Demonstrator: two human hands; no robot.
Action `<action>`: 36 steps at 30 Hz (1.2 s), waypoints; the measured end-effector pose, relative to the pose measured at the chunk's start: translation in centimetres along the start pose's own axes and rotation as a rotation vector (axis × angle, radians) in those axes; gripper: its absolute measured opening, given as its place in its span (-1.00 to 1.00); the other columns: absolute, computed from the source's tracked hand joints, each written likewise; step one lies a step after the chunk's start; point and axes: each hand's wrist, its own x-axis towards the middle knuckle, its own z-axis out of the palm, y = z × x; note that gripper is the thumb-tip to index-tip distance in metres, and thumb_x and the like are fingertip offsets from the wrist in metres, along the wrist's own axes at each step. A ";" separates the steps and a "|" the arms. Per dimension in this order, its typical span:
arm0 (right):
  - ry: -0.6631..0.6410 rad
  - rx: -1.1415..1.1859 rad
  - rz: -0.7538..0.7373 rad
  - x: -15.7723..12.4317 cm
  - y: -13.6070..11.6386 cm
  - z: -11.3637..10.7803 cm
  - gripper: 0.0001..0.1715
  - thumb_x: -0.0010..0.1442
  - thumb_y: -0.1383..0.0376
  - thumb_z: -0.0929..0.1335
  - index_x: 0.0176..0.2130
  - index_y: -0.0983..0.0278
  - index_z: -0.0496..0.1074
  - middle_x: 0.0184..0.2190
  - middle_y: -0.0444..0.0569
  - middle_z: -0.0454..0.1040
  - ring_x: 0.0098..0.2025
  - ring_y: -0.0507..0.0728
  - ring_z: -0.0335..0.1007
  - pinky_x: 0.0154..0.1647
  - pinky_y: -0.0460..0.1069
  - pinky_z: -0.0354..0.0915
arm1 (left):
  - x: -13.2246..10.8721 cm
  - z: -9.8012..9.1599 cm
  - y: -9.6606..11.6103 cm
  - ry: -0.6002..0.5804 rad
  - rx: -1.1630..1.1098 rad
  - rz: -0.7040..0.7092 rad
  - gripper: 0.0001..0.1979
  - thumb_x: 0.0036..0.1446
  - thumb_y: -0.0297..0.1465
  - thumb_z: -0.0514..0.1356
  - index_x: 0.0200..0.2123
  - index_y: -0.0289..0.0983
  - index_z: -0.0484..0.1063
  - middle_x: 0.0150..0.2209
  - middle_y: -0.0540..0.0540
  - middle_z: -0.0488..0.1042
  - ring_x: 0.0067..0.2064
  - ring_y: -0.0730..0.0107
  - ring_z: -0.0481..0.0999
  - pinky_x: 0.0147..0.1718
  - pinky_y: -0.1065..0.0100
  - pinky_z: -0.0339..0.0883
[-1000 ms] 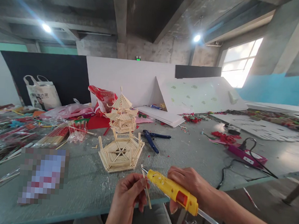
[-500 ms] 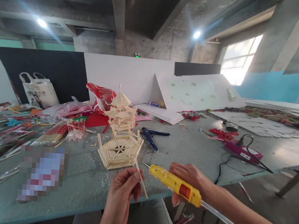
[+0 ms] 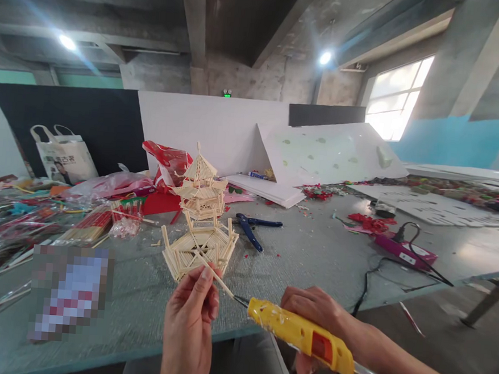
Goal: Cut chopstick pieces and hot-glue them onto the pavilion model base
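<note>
My left hand (image 3: 191, 314) pinches a thin wooden stick (image 3: 217, 280) that slants toward the nozzle of a yellow glue gun (image 3: 301, 336), which my right hand (image 3: 315, 314) grips. The nozzle tip meets the stick's lower end. Just beyond my left hand, a hexagonal base of wooden sticks (image 3: 198, 249) rests on the grey table (image 3: 313, 254). Behind it stands a small stick pagoda with a pointed roof (image 3: 200, 189).
Blue-handled pliers (image 3: 250, 230) lie right of the models. A pink power strip (image 3: 401, 250) with black cables sits at the right. Packets of sticks and plastic wrappers (image 3: 88, 224) crowd the left. White foam boards (image 3: 328, 155) and a tote bag (image 3: 64, 154) stand at the back.
My left hand has risen with the stick toward the hexagonal base and tilted it. The glue gun has dropped lower, and its nozzle now touches the stick's end.
</note>
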 end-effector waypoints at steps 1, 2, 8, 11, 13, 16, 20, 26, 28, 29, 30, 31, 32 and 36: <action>-0.005 -0.016 0.001 0.0 0.1 0.0 -0.46 0.03 -0.14 0.29 -0.41 0.30 0.21 -0.47 -0.08 0.30 -0.46 -0.01 0.18 -0.48 -0.10 0.07 | 0.0 0.0 0.0 0.001 -0.001 0.003 -0.83 -0.13 -0.39 0.34 -0.42 -0.31 0.48 -0.44 0.00 0.46 -0.60 0.73 0.24 -0.68 0.65 0.14; -0.009 -0.035 0.001 -0.1 0.1 0.0 -0.45 0.04 -0.14 0.29 -0.40 0.30 0.22 -0.47 -0.08 0.30 -0.46 -0.01 0.19 -0.48 -0.11 0.08 | 0.0 -0.1 0.0 0.004 -0.002 0.006 -0.84 -0.12 -0.39 0.34 -0.41 -0.31 0.48 -0.44 0.01 0.46 -0.60 0.73 0.24 -0.67 0.65 0.15; -0.018 -0.073 -0.012 -0.1 0.1 0.0 -0.45 0.02 -0.14 0.31 -0.38 0.31 0.24 -0.48 -0.08 0.31 -0.46 -0.01 0.22 -0.49 -0.11 0.09 | 0.2 -0.1 -0.4 0.015 -0.018 0.012 -0.83 -0.13 -0.39 0.34 -0.41 -0.31 0.48 -0.44 0.01 0.46 -0.60 0.74 0.24 -0.68 0.66 0.13; -0.019 -0.049 -0.008 0.1 -0.1 -0.2 -0.48 0.06 -0.10 0.30 -0.36 0.31 0.25 -0.48 -0.06 0.32 -0.45 0.00 0.23 -0.47 -0.10 0.11 | 0.1 0.0 -0.5 0.009 -0.014 0.004 -0.82 -0.14 -0.38 0.34 -0.41 -0.32 0.47 -0.43 -0.01 0.47 -0.60 0.73 0.25 -0.70 0.67 0.11; -0.027 -0.029 -0.010 0.1 -0.2 -0.3 -0.50 0.08 -0.09 0.30 -0.36 0.31 0.26 -0.48 -0.06 0.33 -0.45 0.00 0.23 -0.47 -0.10 0.11 | 0.0 0.2 -0.5 0.013 -0.016 -0.004 -0.81 -0.15 -0.37 0.35 -0.42 -0.32 0.47 -0.43 -0.02 0.47 -0.60 0.72 0.26 -0.69 0.66 0.12; -0.037 -0.009 0.010 0.2 -0.2 -0.3 -0.53 0.09 -0.06 0.31 -0.37 0.31 0.25 -0.47 -0.07 0.33 -0.46 -0.01 0.22 -0.48 -0.11 0.10 | 0.0 0.2 -0.4 0.021 -0.040 -0.001 -0.80 -0.17 -0.38 0.36 -0.42 -0.32 0.48 -0.44 -0.02 0.47 -0.60 0.72 0.26 -0.68 0.65 0.14; -0.033 -0.002 0.026 0.1 -0.1 -0.1 -0.59 0.09 0.01 0.34 -0.39 0.29 0.23 -0.48 -0.09 0.32 -0.48 -0.03 0.19 -0.48 -0.11 0.08 | 0.1 0.1 -0.5 0.029 -0.048 0.007 -0.80 -0.18 -0.37 0.36 -0.44 -0.32 0.48 -0.45 -0.01 0.46 -0.60 0.72 0.25 -0.69 0.65 0.13; -0.046 -0.005 0.014 0.1 0.0 -0.3 -0.59 0.08 0.01 0.34 -0.40 0.29 0.21 -0.48 -0.09 0.33 -0.47 -0.02 0.19 -0.48 -0.10 0.08 | 0.1 0.0 -0.5 0.027 -0.045 0.006 -0.82 -0.15 -0.38 0.35 -0.43 -0.32 0.48 -0.44 -0.01 0.47 -0.60 0.73 0.25 -0.69 0.66 0.13; -0.052 0.017 0.029 0.1 -0.2 -0.4 -0.62 0.11 0.03 0.33 -0.41 0.29 0.22 -0.47 -0.08 0.35 -0.46 -0.02 0.20 -0.46 -0.10 0.09 | 0.1 0.1 -0.5 0.032 -0.054 0.010 -0.83 -0.15 -0.39 0.35 -0.44 -0.32 0.48 -0.44 -0.01 0.46 -0.60 0.73 0.24 -0.68 0.65 0.13; -0.056 0.025 0.035 0.1 -0.3 -0.4 -0.64 0.13 0.05 0.32 -0.41 0.29 0.22 -0.46 -0.07 0.35 -0.45 -0.02 0.21 -0.45 -0.11 0.10 | 0.1 0.1 -0.6 0.033 -0.057 0.016 -0.84 -0.14 -0.40 0.35 -0.44 -0.32 0.48 -0.45 0.00 0.46 -0.60 0.73 0.24 -0.68 0.65 0.13; -0.057 0.025 0.031 0.1 -0.4 -0.4 -0.64 0.14 0.05 0.30 -0.41 0.29 0.22 -0.46 -0.07 0.35 -0.45 -0.02 0.21 -0.44 -0.11 0.10 | 0.1 0.2 -0.5 0.030 -0.059 0.024 -0.85 -0.14 -0.40 0.35 -0.44 -0.32 0.48 -0.46 0.01 0.45 -0.60 0.73 0.23 -0.68 0.65 0.13; -0.054 0.009 0.022 0.1 -0.4 -0.3 -0.64 0.15 0.04 0.30 -0.41 0.28 0.22 -0.47 -0.07 0.35 -0.45 -0.02 0.21 -0.44 -0.10 0.10 | 0.1 0.2 -0.5 0.027 -0.057 0.031 -0.85 -0.13 -0.39 0.34 -0.45 -0.32 0.48 -0.47 0.02 0.44 -0.60 0.72 0.23 -0.69 0.65 0.13; -0.055 -0.016 0.012 0.1 -0.3 -0.3 -0.63 0.14 0.03 0.29 -0.41 0.28 0.22 -0.47 -0.07 0.34 -0.45 -0.01 0.21 -0.45 -0.10 0.09 | 0.1 0.2 -0.4 0.023 -0.053 0.040 -0.85 -0.13 -0.39 0.34 -0.45 -0.32 0.48 -0.47 0.02 0.43 -0.60 0.73 0.22 -0.69 0.65 0.12; -0.056 -0.182 0.019 -0.3 1.7 -0.8 -0.62 0.14 0.02 0.29 -0.39 0.28 0.23 -0.47 -0.08 0.30 -0.45 0.01 0.18 -0.46 -0.09 0.08 | -0.2 0.0 1.1 -0.015 -0.028 0.079 -0.84 -0.12 -0.36 0.33 -0.44 -0.31 0.48 -0.45 0.02 0.45 -0.61 0.74 0.20 -0.70 0.65 0.08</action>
